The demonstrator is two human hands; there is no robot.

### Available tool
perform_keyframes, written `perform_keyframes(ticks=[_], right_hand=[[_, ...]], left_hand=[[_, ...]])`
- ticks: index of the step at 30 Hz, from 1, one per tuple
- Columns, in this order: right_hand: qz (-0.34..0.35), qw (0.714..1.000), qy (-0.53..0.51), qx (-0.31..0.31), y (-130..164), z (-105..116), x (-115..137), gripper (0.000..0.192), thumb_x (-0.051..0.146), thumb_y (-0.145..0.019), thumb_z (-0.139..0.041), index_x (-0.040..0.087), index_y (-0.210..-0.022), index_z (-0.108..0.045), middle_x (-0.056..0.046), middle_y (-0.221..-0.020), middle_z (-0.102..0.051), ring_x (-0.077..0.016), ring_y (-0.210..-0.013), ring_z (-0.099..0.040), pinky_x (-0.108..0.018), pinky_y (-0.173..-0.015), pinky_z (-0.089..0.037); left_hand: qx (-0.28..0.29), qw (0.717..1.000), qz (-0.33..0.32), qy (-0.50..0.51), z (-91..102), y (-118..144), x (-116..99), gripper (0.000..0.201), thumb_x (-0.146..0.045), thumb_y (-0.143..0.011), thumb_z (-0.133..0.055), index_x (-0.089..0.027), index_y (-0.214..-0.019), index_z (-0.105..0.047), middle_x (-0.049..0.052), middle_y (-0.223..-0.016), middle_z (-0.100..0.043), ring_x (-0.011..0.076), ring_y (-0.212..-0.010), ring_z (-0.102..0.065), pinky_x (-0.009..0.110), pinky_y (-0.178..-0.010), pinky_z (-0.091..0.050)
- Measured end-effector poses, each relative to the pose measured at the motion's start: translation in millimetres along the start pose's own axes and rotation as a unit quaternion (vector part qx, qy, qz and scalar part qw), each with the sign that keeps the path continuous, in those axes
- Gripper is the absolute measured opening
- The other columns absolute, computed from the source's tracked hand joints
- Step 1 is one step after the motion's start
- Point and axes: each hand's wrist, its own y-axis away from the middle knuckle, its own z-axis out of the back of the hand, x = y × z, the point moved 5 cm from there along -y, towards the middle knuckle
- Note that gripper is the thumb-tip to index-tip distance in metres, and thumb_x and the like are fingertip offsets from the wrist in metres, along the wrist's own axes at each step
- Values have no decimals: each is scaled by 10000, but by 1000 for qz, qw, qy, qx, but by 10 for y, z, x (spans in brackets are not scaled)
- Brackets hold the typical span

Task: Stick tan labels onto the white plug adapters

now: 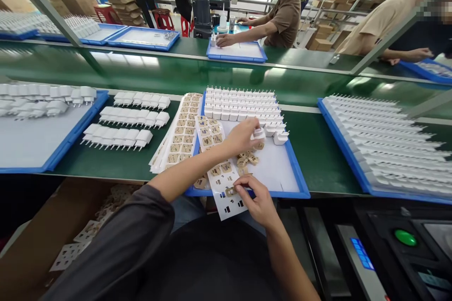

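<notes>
My left hand reaches over the blue tray and grips a white plug adapter at the near end of the rows of white adapters. My right hand pinches a tan label on a white backing sheet at the tray's near edge. Some loose tan labels lie on the tray between my hands. A stack of label sheets lies just left of the tray.
Three rows of finished adapters lie on the green belt to the left, beside another blue tray. A full tray sits right. A cardboard box holds used sheets. Other people work across the line.
</notes>
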Motion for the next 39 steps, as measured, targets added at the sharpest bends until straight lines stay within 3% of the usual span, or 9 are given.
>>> perform_keyframes(ticks=[2,5,8,10,16,20,26,32,39], right_hand=[[-2,1000,-13,-11,-8,-2,-8,138,283,-1010,-534,224,-994,-658,-55,-936,-692,-186,-862,-670,-311,-767,-550],[4,1000,-20,-20,-7,-10,-3,130,283,-1005,-543,230,-995,-661,-50,-939,-697,-184,-860,-673,-313,-768,-548],[1,999,-24,-30,2,-7,-10,136,299,-1001,-548,234,-971,-663,-42,-908,-697,-184,-833,-667,-323,-761,-545],[-10,998,-45,-33,6,4,-27,151,323,-997,-554,232,-950,-664,-42,-887,-694,-186,-809,-667,-327,-742,-551],[-28,988,-145,-52,-1,65,1,171,390,-961,-612,235,-925,-676,-29,-818,-677,-182,-742,-661,-324,-688,-570],[-46,979,-181,-79,-24,39,53,175,410,-936,-650,241,-908,-689,-23,-798,-669,-172,-710,-641,-306,-649,-558],[-78,978,-173,-90,-53,-90,36,197,427,-922,-658,237,-900,-700,-26,-812,-688,-172,-711,-646,-297,-645,-554],[-77,978,-174,-84,-25,-152,80,147,382,-932,-656,247,-979,-687,-22,-837,-693,-174,-753,-670,-297,-685,-572],[-63,983,-85,-153,-154,-69,170,176,357,-946,-646,244,-1079,-667,-47,-966,-693,-185,-865,-660,-336,-804,-567]], left_hand=[[2,983,66,173,164,355,59,400,-344,-810,-767,-204,-1088,-515,57,-1030,-643,209,-879,-648,353,-784,-545],[3,912,134,388,276,943,158,555,-371,-775,-791,-248,-1225,-490,43,-1072,-638,190,-903,-675,324,-784,-572],[-10,851,197,486,235,1406,269,581,-392,-758,-801,-252,-1259,-542,48,-1071,-660,202,-927,-685,337,-802,-580],[-11,838,218,500,168,1576,308,510,-425,-749,-815,-222,-1175,-621,68,-1080,-693,216,-945,-689,340,-814,-578],[13,855,186,483,73,1626,288,461,-493,-807,-785,-204,-1158,-707,104,-1131,-735,258,-1035,-698,379,-900,-572],[41,901,132,411,93,1640,238,398,-448,-926,-664,-232,-1260,-691,115,-1267,-668,257,-1095,-680,392,-930,-576],[-10,958,53,281,147,1729,120,479,-314,-949,-628,-274,-1424,-577,133,-1367,-564,266,-1244,-605,389,-981,-583],[-143,942,103,287,120,1785,175,380,-337,-844,-772,-213,-1174,-631,104,-1169,-700,246,-1130,-677,387,-937,-601],[-157,960,56,226,189,1781,80,349,-296,-842,-783,-204,-1144,-635,106,-1135,-716,220,-1058,-687,331,-829,-594]])
